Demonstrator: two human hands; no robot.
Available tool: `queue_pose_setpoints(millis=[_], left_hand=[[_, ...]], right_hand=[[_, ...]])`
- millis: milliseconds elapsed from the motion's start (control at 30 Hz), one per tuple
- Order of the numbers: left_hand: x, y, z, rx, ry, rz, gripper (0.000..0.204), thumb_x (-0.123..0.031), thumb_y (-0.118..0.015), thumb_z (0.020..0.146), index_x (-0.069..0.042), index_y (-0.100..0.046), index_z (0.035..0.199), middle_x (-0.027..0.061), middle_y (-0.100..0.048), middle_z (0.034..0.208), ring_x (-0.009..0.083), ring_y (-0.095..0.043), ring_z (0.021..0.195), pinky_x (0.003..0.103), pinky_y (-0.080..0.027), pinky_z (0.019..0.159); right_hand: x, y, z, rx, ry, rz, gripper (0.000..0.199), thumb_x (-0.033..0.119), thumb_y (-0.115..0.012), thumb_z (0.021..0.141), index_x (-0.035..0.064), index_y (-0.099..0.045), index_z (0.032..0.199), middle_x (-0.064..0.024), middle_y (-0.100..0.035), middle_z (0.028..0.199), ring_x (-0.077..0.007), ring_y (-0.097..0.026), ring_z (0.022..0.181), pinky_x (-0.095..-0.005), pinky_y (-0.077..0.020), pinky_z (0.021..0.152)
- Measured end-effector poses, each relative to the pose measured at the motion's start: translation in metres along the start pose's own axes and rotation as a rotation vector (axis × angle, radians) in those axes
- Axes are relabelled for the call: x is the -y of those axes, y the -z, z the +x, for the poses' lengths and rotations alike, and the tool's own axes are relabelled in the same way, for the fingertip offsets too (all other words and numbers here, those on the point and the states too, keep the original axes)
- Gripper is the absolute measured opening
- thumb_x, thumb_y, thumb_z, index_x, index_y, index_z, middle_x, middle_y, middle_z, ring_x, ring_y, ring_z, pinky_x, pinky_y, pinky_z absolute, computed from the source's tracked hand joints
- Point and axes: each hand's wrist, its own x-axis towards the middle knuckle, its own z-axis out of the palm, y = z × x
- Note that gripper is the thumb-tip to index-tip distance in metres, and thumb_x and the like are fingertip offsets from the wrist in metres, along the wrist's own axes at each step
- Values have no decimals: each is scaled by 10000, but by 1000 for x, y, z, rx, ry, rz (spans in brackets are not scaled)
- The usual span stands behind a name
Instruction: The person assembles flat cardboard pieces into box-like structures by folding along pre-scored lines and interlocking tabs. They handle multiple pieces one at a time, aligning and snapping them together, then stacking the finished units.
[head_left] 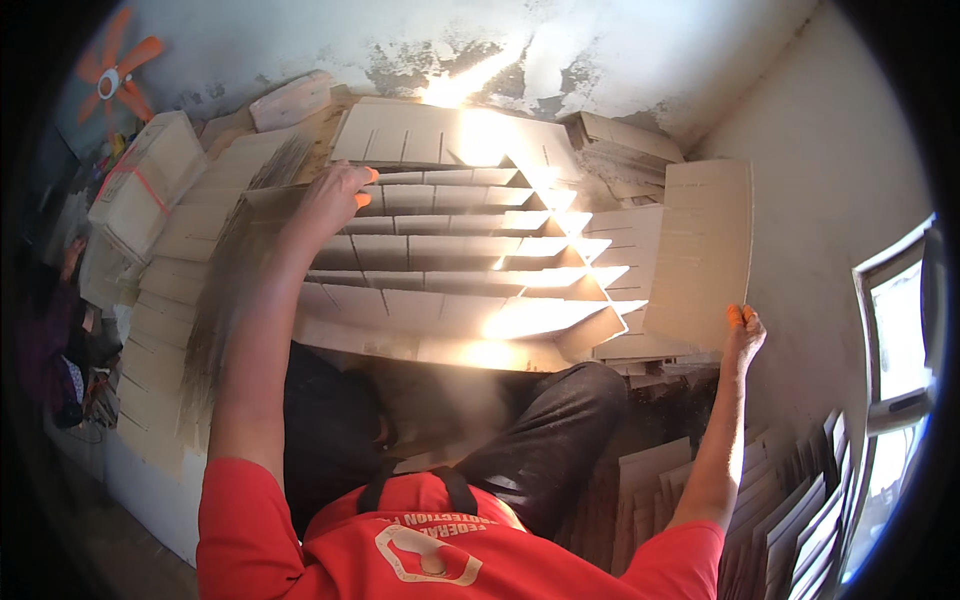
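Several long slotted cardboard strips (440, 224) stand on edge in rows before me, crossed near their right ends by a slanting cardboard strip (565, 225). My left hand (338, 195), with orange covers on its fingertips, reaches over the rows. Its thumb and forefinger are closed around the upper edge of the farthest row at its left end. Off to the right, my right hand (744, 330), also wearing orange fingertip covers, grips the lower right corner of a flat cardboard sheet (703, 245) held up on edge. Bright sunlight washes out the right ends of the rows.
Flat slotted cardboard sheets (400, 133) lie behind the rows, with more stacked at left (170, 280). A tied cardboard bundle (150, 180) stands far left near an orange fan (112, 80). Upright cardboard pieces (790, 500) fill the lower right, beside a window (900, 320).
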Motion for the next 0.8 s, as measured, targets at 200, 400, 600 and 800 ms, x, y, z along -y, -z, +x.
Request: queue_pose_setpoints(millis=[200,400,600,800], left_hand=[[-1,-15,6,62,-8,-39,306,46,-649,784,-39,-657,1078,243,-638,970,396,-617,927,442,-494,794],[4,-6,-14,78,-5,-32,327,14,-679,795,-68,-664,1111,226,-648,972,370,-621,941,420,-489,766],[-99,15,-37,-191,-99,-261,327,-91,-765,773,-11,-684,1080,162,-668,917,303,-638,829,364,-505,738],[-161,-42,-57,19,-387,-278,300,-158,-744,771,-7,-670,1019,149,-665,845,312,-620,831,413,-502,725]], right_hand=[[27,64,21,129,100,569,395,81,-679,826,-30,-600,1197,-116,-656,1109,-199,-633,981,-309,-481,949],[171,58,11,448,84,598,482,18,-638,812,-9,-589,1291,-6,-629,825,-64,-568,761,-189,-469,743],[239,38,-16,529,183,437,520,-103,-624,787,62,-622,1280,57,-625,830,-19,-538,737,-173,-460,719],[250,11,-24,593,236,473,506,-107,-620,795,49,-619,1277,44,-656,884,-22,-560,775,-183,-477,725]])
